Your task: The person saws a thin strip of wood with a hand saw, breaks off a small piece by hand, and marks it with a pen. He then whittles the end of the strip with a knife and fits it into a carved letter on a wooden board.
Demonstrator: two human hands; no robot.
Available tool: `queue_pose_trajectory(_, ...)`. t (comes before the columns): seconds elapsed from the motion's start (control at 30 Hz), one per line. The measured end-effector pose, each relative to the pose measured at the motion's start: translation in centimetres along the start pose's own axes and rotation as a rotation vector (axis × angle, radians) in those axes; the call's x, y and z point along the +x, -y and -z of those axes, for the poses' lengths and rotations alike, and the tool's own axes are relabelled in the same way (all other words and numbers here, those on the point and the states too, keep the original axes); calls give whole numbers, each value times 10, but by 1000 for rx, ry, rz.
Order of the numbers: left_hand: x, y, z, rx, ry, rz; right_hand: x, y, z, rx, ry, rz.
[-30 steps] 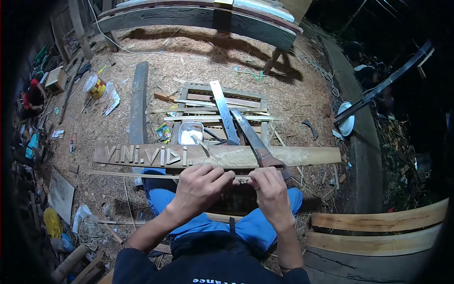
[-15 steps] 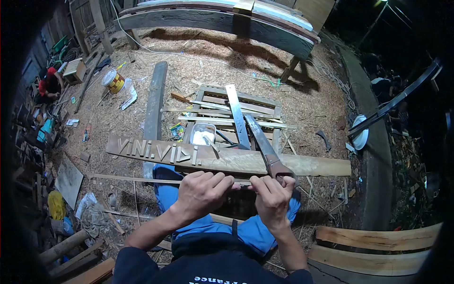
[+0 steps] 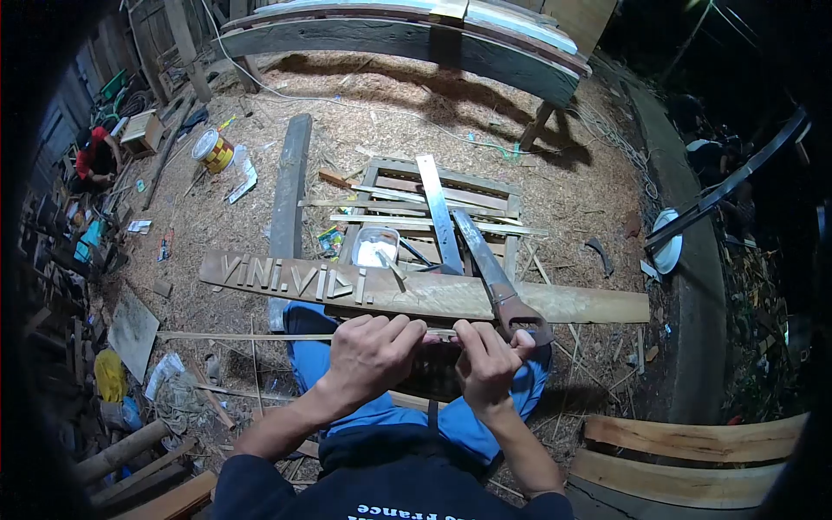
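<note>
My left hand (image 3: 371, 351) is closed around a long thin wood strip (image 3: 251, 336), which sticks out to the left. Close beside it, my right hand (image 3: 490, 360) is closed near the strip's right end; the fingers hide what lies between them. Just beyond both hands lies a long board (image 3: 416, 296) with raised wooden letters (image 3: 295, 279) on its left part. A handsaw (image 3: 485, 260) rests across the board, its handle next to my right hand. Behind the board are a metal square (image 3: 440, 212) and a plastic tub (image 3: 376, 248) with white stuff in it.
A slatted wooden frame (image 3: 513, 208) lies behind the board, with thin strips on it. Farther off stands a heavy wooden bench (image 3: 390, 39). A bucket (image 3: 212, 150) and a person in red (image 3: 94, 160) are at the left. Curved planks (image 3: 693, 440) lie at the lower right.
The view has shifted, so the scene sits farther right and lower than a second ago. Both hands stay closed close together, and my right hand has turned slightly.
</note>
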State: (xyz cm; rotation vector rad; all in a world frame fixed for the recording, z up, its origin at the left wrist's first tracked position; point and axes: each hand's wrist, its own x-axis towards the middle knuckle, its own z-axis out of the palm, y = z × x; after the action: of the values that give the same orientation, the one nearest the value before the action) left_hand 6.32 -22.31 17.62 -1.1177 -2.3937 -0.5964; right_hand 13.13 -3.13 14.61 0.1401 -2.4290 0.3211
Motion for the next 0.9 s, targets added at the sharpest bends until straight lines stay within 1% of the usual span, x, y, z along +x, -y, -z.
queue_pose_trajectory(0.17,-1,-1,-1,-43,3,21,-1,-2,0,-2,17,16)
queue_pose_trajectory(0.37,3,-10,-4,-34,-21,14,-6,-5,0,-36,-57,-25)
queue_pose_trajectory(0.47,3,-11,2,-39,-30,-12,-8,-7,6,-51,-39,9)
queue_pose_trajectory(0.53,4,-10,7,-30,-30,-34,-3,-3,20,-44,-65,31)
queue_pose_trajectory(0.6,5,-7,9,-75,-111,-98,-3,-6,24,-45,-73,56)
queue_pose_trajectory(0.67,6,-4,14,-69,-127,-109,5,-5,31,-21,-62,119)
queue_pose_trajectory(0.7,5,-4,15,-64,-137,-118,13,-1,40,52,14,87)
queue_pose_trajectory(0.73,3,-4,15,-68,-131,-120,16,-1,45,52,16,80)
queue_pose_trajectory(0.8,1,-3,14,-30,-153,-153,17,-4,51,252,190,23)
queue_pose_trajectory(0.87,-5,0,9,-24,-141,-164,17,-5,53,279,194,15)
queue_pose_trajectory(0.9,-6,0,8,-38,-137,-158,18,-6,55,290,234,18)
